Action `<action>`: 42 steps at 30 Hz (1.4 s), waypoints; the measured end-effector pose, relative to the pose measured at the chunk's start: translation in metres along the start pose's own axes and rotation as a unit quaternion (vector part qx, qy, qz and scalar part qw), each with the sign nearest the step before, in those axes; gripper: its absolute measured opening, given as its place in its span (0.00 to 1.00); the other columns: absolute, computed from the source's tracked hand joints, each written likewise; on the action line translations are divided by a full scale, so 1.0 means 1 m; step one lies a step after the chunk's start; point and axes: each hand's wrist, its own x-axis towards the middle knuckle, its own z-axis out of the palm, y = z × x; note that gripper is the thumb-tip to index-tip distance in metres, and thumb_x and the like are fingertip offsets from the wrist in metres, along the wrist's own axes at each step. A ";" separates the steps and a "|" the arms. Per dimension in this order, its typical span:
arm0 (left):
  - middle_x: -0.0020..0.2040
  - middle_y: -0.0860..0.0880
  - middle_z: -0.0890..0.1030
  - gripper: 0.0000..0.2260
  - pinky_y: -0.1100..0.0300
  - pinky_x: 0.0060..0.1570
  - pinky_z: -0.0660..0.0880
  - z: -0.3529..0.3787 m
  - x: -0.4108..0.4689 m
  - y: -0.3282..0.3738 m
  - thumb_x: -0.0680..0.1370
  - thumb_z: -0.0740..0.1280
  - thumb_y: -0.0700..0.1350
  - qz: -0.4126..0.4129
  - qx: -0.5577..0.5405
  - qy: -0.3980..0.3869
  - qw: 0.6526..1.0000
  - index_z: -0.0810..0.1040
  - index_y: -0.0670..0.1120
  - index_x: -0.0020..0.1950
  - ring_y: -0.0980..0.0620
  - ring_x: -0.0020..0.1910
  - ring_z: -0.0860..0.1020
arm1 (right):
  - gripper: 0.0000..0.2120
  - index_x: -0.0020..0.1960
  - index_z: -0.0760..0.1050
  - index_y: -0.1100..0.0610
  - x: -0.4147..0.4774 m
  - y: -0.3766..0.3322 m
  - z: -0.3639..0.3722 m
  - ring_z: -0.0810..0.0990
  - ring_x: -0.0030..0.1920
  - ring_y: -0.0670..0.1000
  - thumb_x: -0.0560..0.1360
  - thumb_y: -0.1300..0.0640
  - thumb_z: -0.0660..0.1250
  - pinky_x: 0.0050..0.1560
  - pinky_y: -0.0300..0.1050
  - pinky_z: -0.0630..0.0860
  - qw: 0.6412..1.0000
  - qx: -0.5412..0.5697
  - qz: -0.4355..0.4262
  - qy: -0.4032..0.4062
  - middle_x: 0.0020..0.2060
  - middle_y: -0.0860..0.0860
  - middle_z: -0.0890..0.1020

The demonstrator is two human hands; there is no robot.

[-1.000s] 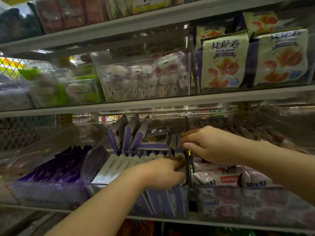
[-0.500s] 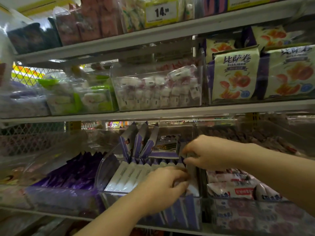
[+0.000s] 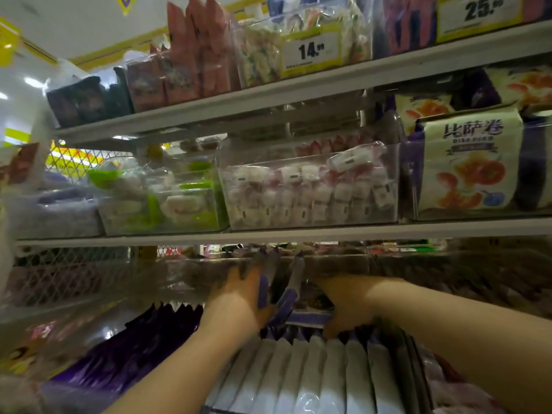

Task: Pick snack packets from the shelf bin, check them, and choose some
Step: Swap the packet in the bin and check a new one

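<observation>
Deep in bin (image 3: 406, 363) with both hands. Gripping upright packets (image 3: 285, 298) with left hand (image 3: 236, 303); cannot tell right hand (image 3: 346, 306) grip behind packet row (image 3: 313, 375), too blurred.

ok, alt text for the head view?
Two bare hands reach into a row of white-and-purple snack packets; the left hand grips upright packets at the back, the right hand rests beside it, grip blurred. Shelves above hold more snacks.
</observation>
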 end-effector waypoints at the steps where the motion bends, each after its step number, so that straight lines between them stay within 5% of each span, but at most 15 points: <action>1: 0.74 0.45 0.58 0.36 0.48 0.63 0.73 0.003 0.006 0.003 0.74 0.67 0.61 0.004 0.005 0.000 1.000 0.54 0.56 0.77 0.39 0.69 0.69 | 0.42 0.75 0.57 0.46 0.003 0.000 0.003 0.71 0.66 0.55 0.68 0.48 0.76 0.66 0.49 0.72 0.999 0.036 -0.009 0.014 0.70 0.50 0.70; 5: 0.72 0.48 0.62 0.32 0.60 0.63 0.69 0.014 0.019 0.010 0.75 0.64 0.59 0.082 -0.019 0.009 0.996 0.54 0.62 0.76 0.45 0.70 0.67 | 0.42 0.75 0.56 0.47 0.012 0.001 0.012 0.72 0.66 0.54 0.68 0.54 0.76 0.65 0.45 0.72 0.992 0.117 -0.006 0.038 0.70 0.50 0.69; 7: 0.75 0.50 0.59 0.38 0.67 0.62 0.62 0.016 0.021 0.003 0.69 0.66 0.61 0.126 -0.054 -0.032 0.990 0.52 0.65 0.76 0.49 0.74 0.61 | 0.33 0.72 0.65 0.52 0.013 0.001 0.007 0.74 0.64 0.52 0.71 0.56 0.74 0.64 0.42 0.72 0.983 0.161 -0.042 0.081 0.67 0.51 0.74; 9: 0.78 0.52 0.53 0.43 0.63 0.69 0.59 0.016 0.025 0.001 0.62 0.63 0.66 0.155 -0.043 -0.060 0.985 0.50 0.67 0.75 0.51 0.76 0.55 | 0.25 0.68 0.72 0.56 0.013 -0.001 0.001 0.76 0.62 0.50 0.72 0.57 0.73 0.64 0.45 0.72 0.966 0.204 -0.095 0.130 0.63 0.53 0.78; 11: 0.77 0.52 0.57 0.39 0.58 0.72 0.61 0.020 0.031 0.001 0.66 0.64 0.64 0.183 0.002 -0.040 0.982 0.54 0.63 0.76 0.49 0.76 0.57 | 0.29 0.70 0.69 0.55 0.013 -0.006 -0.001 0.74 0.64 0.50 0.72 0.56 0.74 0.66 0.46 0.70 0.961 0.217 -0.113 0.125 0.65 0.52 0.76; 13: 0.75 0.52 0.63 0.31 0.58 0.69 0.65 0.022 0.032 0.003 0.73 0.68 0.55 0.173 -0.020 0.002 0.985 0.62 0.59 0.75 0.49 0.73 0.63 | 0.31 0.72 0.66 0.52 0.015 -0.008 0.000 0.71 0.67 0.50 0.72 0.55 0.74 0.69 0.45 0.67 0.969 0.187 -0.122 0.108 0.68 0.50 0.73; 16: 0.73 0.52 0.67 0.26 0.63 0.60 0.67 0.023 0.029 0.001 0.74 0.70 0.47 0.152 -0.038 0.056 0.986 0.69 0.57 0.71 0.48 0.69 0.69 | 0.21 0.66 0.75 0.53 0.016 -0.006 -0.001 0.74 0.64 0.49 0.74 0.57 0.71 0.67 0.46 0.69 0.965 0.202 -0.127 0.110 0.64 0.50 0.77; 23: 0.69 0.52 0.69 0.12 0.58 0.53 0.71 0.006 0.026 0.028 0.80 0.63 0.49 0.126 0.027 0.071 0.989 0.75 0.50 0.63 0.47 0.63 0.74 | 0.09 0.54 0.80 0.55 0.009 0.000 0.004 0.78 0.53 0.48 0.75 0.59 0.67 0.54 0.39 0.75 0.959 0.230 -0.074 0.145 0.52 0.50 0.82; 26: 0.62 0.50 0.74 0.06 0.57 0.48 0.73 0.002 0.015 0.039 0.78 0.67 0.46 0.180 -0.031 0.146 0.972 0.78 0.47 0.54 0.48 0.54 0.78 | 0.07 0.52 0.80 0.53 0.003 0.006 0.001 0.77 0.52 0.48 0.75 0.59 0.67 0.51 0.38 0.72 0.961 0.219 -0.037 0.164 0.51 0.48 0.80; 29: 0.56 0.53 0.76 0.01 0.60 0.48 0.74 0.006 0.007 0.058 0.78 0.68 0.43 0.221 -0.129 0.196 0.946 0.79 0.47 0.47 0.54 0.50 0.77 | 0.11 0.55 0.77 0.45 -0.015 0.019 0.001 0.76 0.54 0.48 0.74 0.56 0.68 0.52 0.39 0.72 0.968 0.171 0.007 0.182 0.53 0.45 0.76; 33: 0.47 0.58 0.74 0.08 0.76 0.45 0.68 0.022 0.007 0.092 0.76 0.70 0.36 0.184 -0.303 0.175 0.919 0.77 0.49 0.42 0.66 0.44 0.73 | 0.20 0.64 0.74 0.44 -0.042 0.041 -0.007 0.75 0.56 0.47 0.73 0.53 0.68 0.55 0.37 0.71 0.973 0.095 0.033 0.209 0.62 0.45 0.76; 35: 0.55 0.55 0.74 0.06 0.81 0.49 0.63 0.034 0.009 0.100 0.75 0.71 0.38 0.168 -0.314 0.160 0.921 0.78 0.48 0.47 0.66 0.51 0.72 | 0.21 0.64 0.73 0.43 -0.047 0.052 -0.014 0.75 0.59 0.47 0.72 0.53 0.68 0.59 0.39 0.72 0.979 0.077 0.024 0.187 0.61 0.43 0.77; 37: 0.66 0.59 0.65 0.19 0.83 0.58 0.55 0.043 0.008 0.095 0.75 0.72 0.43 0.148 -0.328 0.104 0.927 0.71 0.60 0.59 0.64 0.66 0.64 | 0.22 0.65 0.72 0.41 -0.047 0.054 -0.018 0.74 0.59 0.44 0.72 0.50 0.70 0.59 0.37 0.71 0.986 0.081 -0.004 0.144 0.60 0.39 0.75; 40: 0.62 0.72 0.63 0.39 0.81 0.56 0.63 0.043 0.008 0.079 0.71 0.76 0.45 0.118 -0.435 -0.019 0.892 0.53 0.67 0.67 0.82 0.59 0.63 | 0.34 0.71 0.62 0.38 -0.040 0.047 -0.017 0.69 0.66 0.47 0.68 0.39 0.71 0.66 0.44 0.70 0.989 0.083 -0.043 0.114 0.67 0.41 0.70; 42: 0.58 0.71 0.70 0.33 0.79 0.49 0.69 0.048 0.012 0.074 0.71 0.76 0.42 0.131 -0.459 -0.051 0.877 0.61 0.64 0.65 0.79 0.55 0.71 | 0.41 0.74 0.53 0.38 -0.031 0.039 -0.015 0.61 0.72 0.49 0.68 0.35 0.70 0.71 0.48 0.64 0.988 0.012 -0.070 0.137 0.74 0.43 0.62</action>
